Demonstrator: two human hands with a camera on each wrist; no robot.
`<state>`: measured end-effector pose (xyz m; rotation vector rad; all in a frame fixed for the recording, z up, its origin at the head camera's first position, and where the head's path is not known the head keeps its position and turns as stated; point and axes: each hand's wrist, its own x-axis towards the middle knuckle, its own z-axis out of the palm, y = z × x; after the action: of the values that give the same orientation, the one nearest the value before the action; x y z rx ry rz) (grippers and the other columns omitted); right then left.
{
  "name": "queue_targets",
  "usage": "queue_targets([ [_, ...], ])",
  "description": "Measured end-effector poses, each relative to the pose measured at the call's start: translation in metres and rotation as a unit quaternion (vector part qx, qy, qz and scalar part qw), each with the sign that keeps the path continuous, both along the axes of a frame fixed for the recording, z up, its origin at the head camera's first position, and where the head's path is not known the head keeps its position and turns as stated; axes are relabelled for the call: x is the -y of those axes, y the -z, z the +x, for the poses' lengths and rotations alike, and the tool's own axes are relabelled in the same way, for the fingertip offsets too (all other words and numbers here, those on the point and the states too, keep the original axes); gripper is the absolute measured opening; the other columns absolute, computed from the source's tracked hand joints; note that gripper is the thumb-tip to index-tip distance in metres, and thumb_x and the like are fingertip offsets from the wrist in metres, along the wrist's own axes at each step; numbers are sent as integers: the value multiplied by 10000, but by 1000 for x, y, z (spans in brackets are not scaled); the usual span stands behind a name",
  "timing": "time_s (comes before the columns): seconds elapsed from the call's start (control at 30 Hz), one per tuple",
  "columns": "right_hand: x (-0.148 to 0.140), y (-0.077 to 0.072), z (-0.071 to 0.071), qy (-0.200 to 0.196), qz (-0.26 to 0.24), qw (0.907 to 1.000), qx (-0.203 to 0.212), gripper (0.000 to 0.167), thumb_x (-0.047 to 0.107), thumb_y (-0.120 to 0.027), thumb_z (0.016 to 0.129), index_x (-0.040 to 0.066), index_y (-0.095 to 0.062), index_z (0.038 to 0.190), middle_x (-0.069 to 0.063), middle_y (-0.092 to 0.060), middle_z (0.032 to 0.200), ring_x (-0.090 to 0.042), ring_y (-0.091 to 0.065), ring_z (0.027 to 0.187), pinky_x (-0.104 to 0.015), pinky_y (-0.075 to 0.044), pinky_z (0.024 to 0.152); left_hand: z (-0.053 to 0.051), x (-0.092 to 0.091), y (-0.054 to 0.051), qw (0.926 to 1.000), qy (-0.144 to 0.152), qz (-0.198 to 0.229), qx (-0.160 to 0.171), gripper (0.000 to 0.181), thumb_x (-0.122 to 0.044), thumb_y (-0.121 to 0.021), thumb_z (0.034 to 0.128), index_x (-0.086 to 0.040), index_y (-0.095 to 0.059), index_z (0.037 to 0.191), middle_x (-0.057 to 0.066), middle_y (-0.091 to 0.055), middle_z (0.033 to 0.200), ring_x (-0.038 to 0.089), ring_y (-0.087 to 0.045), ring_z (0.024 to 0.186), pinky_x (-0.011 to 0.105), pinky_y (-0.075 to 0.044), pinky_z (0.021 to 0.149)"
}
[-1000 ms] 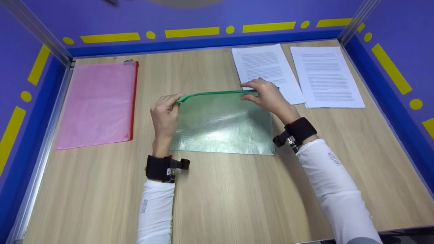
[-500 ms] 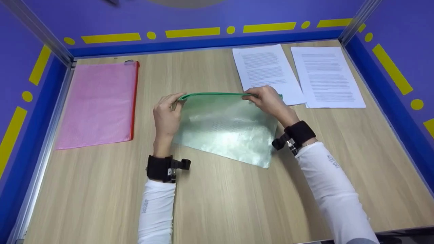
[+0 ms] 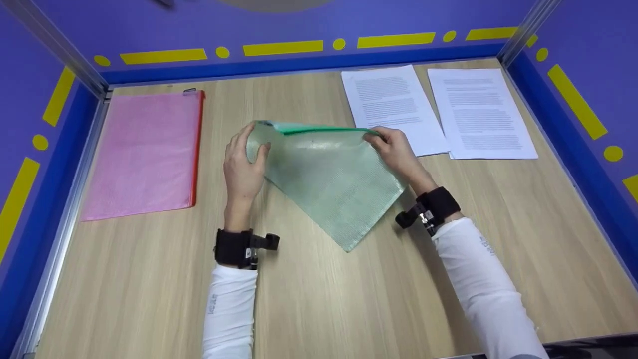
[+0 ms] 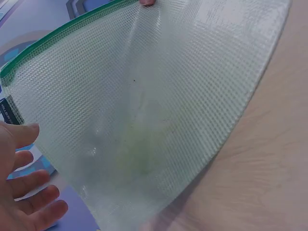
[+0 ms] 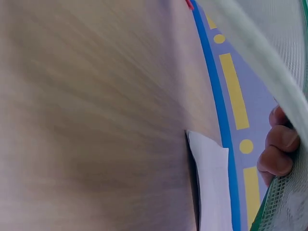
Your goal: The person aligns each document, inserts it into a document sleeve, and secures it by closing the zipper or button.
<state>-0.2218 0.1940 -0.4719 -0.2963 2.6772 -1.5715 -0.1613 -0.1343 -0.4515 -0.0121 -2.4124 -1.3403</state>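
Observation:
A translucent green mesh zip pouch (image 3: 329, 174) is held up off the table, tilted, with one corner pointing down toward the near side. My right hand (image 3: 396, 149) pinches its green zip edge near the right end. At the pouch's left end is my left hand (image 3: 244, 167), fingers spread and thumb apart. The left wrist view shows those loosely bent fingers (image 4: 36, 185) beside the pouch's edge, not closed round it; the thumb lies near a small dark tag (image 4: 8, 111). In the right wrist view, curled fingers (image 5: 279, 149) grip the mesh, partly hidden by the pouch.
A pink zip pouch (image 3: 144, 154) with a red zip lies at the left of the wooden table (image 3: 309, 299). Two stacks of printed paper, a left one (image 3: 389, 94) and a right one (image 3: 478, 114), lie at the back right. Blue-purple walls (image 3: 279, 25) enclose the sides.
The green pouch has been lifted and turned, its lower edge swinging into a downward corner. My left hand has let go of the zip end and its fingers have spread. The right hand still pinches.

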Motion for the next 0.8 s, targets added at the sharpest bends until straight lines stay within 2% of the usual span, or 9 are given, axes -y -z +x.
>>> queue_targets([
  [0.07,1,1,1,171,-231,9995,90,266,241,-603,993,-2,-708,1018,64,-571,776,-58,-494,709,-179,-402,641,0,0,0,9997,63,-71,228,546,-266,-616,982,-76,-459,1470,128,-473,1508,297,-411,1421,471,-340,1180],
  [0.23,7,-2,2,619,-855,9938,352,262,210,-589,998,-37,-670,966,83,-551,709,-60,-497,662,-172,-407,596,0,0,2,9971,188,-282,682,621,-309,-597,991,-92,-367,1526,143,-380,1565,332,-356,1449,505,-327,1176],
  [0.47,21,-25,18,1162,-1614,9790,446,188,136,-586,989,-12,-639,885,94,-498,635,-60,-457,643,-173,-384,597,0,-12,3,9921,308,-727,979,707,-399,-569,995,-87,-283,1561,179,-357,1585,379,-353,1450,519,-356,1163],
  [0.6,25,-25,23,1403,-1858,9711,515,196,153,-586,992,23,-625,851,101,-463,613,-56,-442,631,-180,-372,587,1,-15,6,9886,490,-369,1377,777,-458,-537,998,-68,-201,1580,192,-342,1592,372,-383,1443,512,-347,1178],
  [0.7,28,-22,24,1621,-2093,9622,634,195,160,-585,995,42,-625,844,90,-489,624,-59,-454,642,-182,-379,595,3,-13,10,9809,808,-36,1771,794,-494,-512,999,-69,-183,1583,182,-385,1571,342,-433,1418,480,-381,1164],
  [0.8,31,-20,23,1788,-2296,9536,767,207,169,-582,997,60,-620,826,88,-497,629,-65,-458,654,-189,-381,609,6,-13,13,9712,1140,266,2074,769,-494,-509,1001,-49,-235,1566,194,-483,1488,316,-507,1352,443,-441,1117],
])
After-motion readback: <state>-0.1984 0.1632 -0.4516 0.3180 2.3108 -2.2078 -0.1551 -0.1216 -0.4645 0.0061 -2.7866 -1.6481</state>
